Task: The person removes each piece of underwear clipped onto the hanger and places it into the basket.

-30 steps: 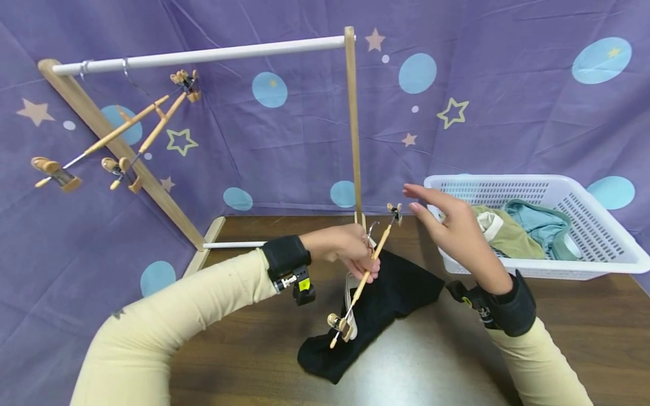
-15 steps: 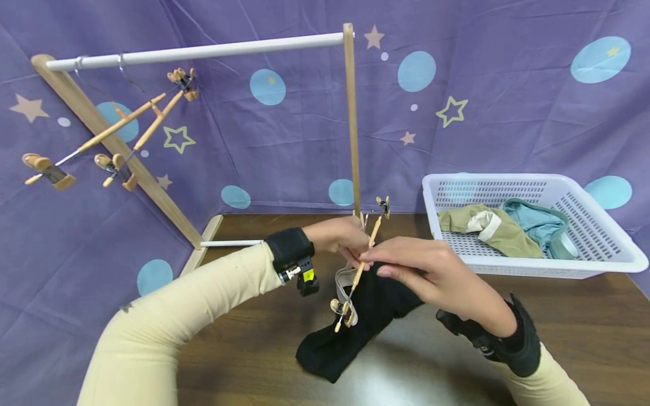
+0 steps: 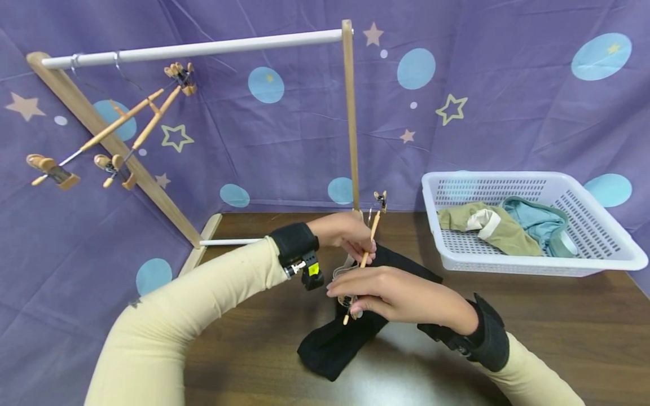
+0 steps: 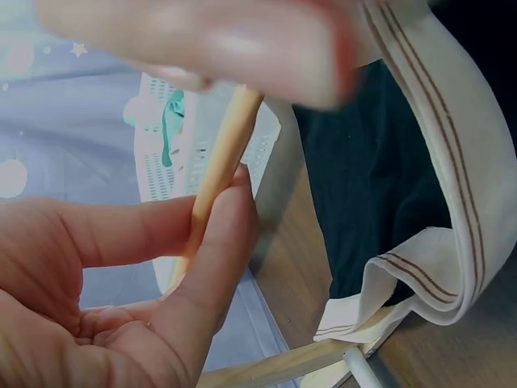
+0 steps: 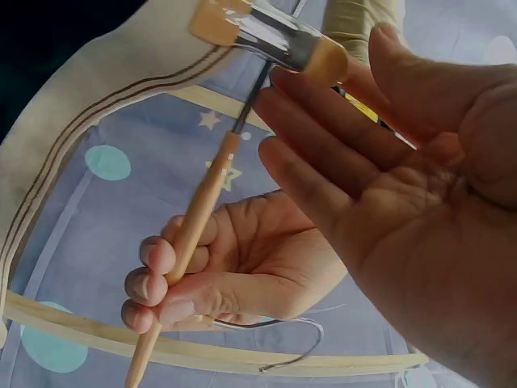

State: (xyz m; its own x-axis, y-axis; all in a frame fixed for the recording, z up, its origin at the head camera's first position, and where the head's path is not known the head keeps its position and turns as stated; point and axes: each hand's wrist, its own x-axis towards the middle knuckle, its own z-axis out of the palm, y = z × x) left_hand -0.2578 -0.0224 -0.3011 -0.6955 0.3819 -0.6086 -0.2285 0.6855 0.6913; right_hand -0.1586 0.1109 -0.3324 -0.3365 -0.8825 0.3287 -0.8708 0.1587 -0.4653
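Observation:
My left hand [image 3: 350, 234] pinches the wooden bar of a clip hanger [image 3: 374, 225], thumb against fingertips. The hanger slants above the table, its metal hook beside the left hand. At its near end is a wooden clip [image 5: 275, 39] beside the white striped waistband [image 5: 56, 153] of a black garment [image 3: 325, 352]; whether the clip bites the cloth I cannot tell. My right hand [image 3: 396, 290] is at this clip, fingers straight and thumb apart in the right wrist view. The garment lies on the table beneath both hands. The far clip [image 3: 381, 201] holds nothing.
At the left stands a rack with a white rail [image 3: 203, 51] and wooden posts. Two clip hangers hang from it, one with a wooden bar [image 3: 114, 129]. A white basket [image 3: 508, 263] at right holds an olive garment [image 3: 508, 237] and a teal garment [image 3: 540, 220].
My right hand has come from near the basket, leftward and down, along the hanger to its near clip. The left hand has kept its hold on the bar, tilting the hanger slightly.

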